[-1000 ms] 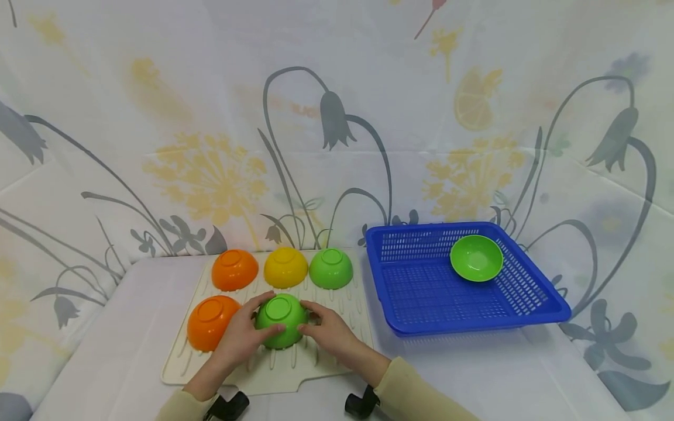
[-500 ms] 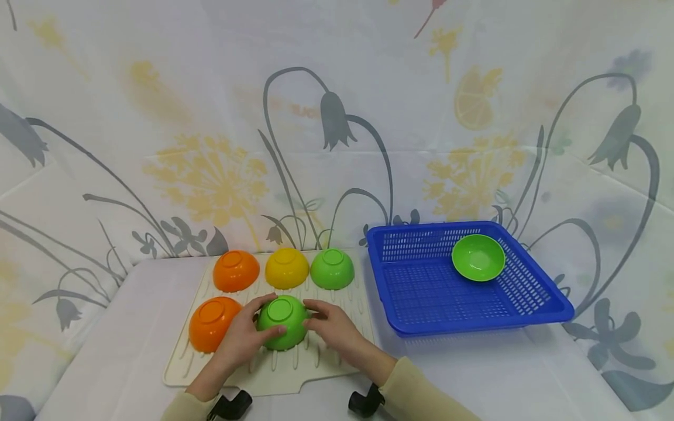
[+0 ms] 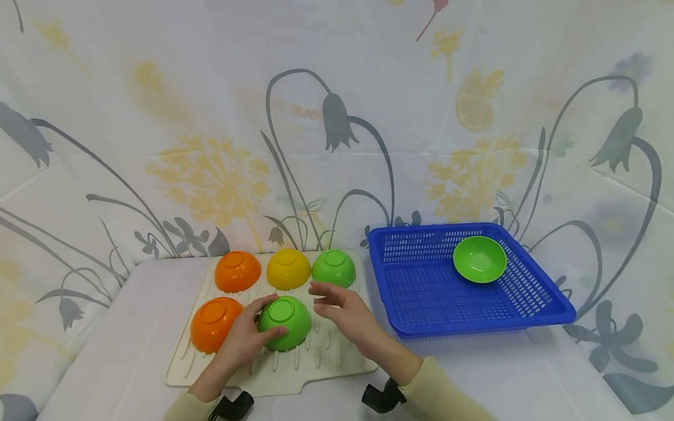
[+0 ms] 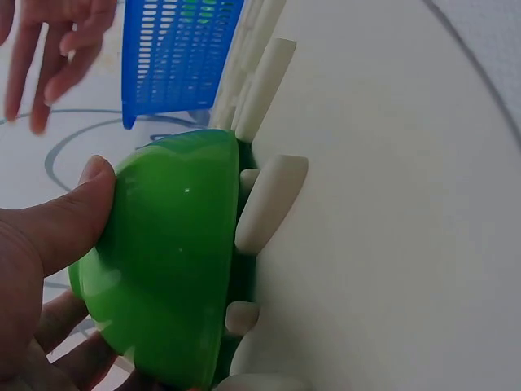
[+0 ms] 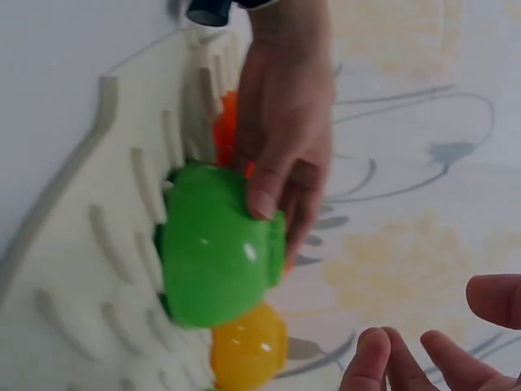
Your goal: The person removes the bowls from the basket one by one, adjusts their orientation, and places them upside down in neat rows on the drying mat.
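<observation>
My left hand (image 3: 247, 333) holds an upside-down green bowl (image 3: 297, 326), thumb on the near side and fingers behind. This bowl sits on the ridges of a cream draining board (image 3: 344, 359), its rim down against them in the left wrist view. My right hand (image 3: 354, 320) is apart from the bowl, just to its right, with nothing between its loosely bent fingers. Left of my left hand is an upside-down orange bowl (image 3: 210, 333). Along the board's back stand another orange bowl (image 3: 237, 273), a yellow bowl (image 3: 288, 271) and a second green bowl (image 3: 334, 270), all inverted.
A blue plastic basket (image 3: 437, 304) stands right of the board, with an upright green bowl (image 3: 480, 259) at its back right. A floral sheet (image 3: 337, 175) hangs behind the white-covered table (image 3: 447, 374). Black wrist cameras (image 3: 383, 397) sit near the sleeves.
My right hand has let go of the front green bowl and moved a little to the right and up. My left hand stays on the bowl, which has barely moved.
</observation>
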Available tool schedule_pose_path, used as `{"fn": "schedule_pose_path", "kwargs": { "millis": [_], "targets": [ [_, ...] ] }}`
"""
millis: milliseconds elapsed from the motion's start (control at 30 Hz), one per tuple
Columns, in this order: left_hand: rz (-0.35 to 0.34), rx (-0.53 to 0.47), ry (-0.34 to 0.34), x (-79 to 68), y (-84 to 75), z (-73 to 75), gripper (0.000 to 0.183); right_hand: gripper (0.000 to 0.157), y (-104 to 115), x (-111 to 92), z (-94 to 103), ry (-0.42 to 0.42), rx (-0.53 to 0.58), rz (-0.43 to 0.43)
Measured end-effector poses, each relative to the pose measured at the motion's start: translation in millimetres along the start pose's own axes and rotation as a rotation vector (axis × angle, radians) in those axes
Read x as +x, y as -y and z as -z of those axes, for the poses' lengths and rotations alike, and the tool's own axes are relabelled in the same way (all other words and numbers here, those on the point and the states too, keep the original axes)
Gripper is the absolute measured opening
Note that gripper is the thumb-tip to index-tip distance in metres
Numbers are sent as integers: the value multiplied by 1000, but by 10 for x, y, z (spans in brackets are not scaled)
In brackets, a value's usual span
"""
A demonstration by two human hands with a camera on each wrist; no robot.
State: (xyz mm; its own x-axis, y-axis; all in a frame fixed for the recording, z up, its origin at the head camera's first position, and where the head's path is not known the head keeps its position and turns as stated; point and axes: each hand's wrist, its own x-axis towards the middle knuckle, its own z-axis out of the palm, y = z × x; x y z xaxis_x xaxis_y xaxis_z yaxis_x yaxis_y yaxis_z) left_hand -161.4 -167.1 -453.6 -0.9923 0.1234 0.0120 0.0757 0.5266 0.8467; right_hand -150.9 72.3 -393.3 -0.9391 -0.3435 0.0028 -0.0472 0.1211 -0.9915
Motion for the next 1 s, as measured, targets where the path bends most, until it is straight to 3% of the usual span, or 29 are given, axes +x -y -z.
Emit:
{"fn": "schedule_pose_path", "kwargs": {
  "millis": [200,367,700,1000],
  "targets": [
    [-11,-2,-2,-4,26,6,73,43,228,-100,266,-7,48,21],
    [-5,-11,4,1,49,8,73,44,344,-172,619,-84,5,63],
    [1,12,-2,23,50,-5,72,49,349,-318,1609,-259,-164,71],
    [0,-2,-2,26,64,-19,73,53,284,-387,2451,-390,-380,47]
  ]
}}
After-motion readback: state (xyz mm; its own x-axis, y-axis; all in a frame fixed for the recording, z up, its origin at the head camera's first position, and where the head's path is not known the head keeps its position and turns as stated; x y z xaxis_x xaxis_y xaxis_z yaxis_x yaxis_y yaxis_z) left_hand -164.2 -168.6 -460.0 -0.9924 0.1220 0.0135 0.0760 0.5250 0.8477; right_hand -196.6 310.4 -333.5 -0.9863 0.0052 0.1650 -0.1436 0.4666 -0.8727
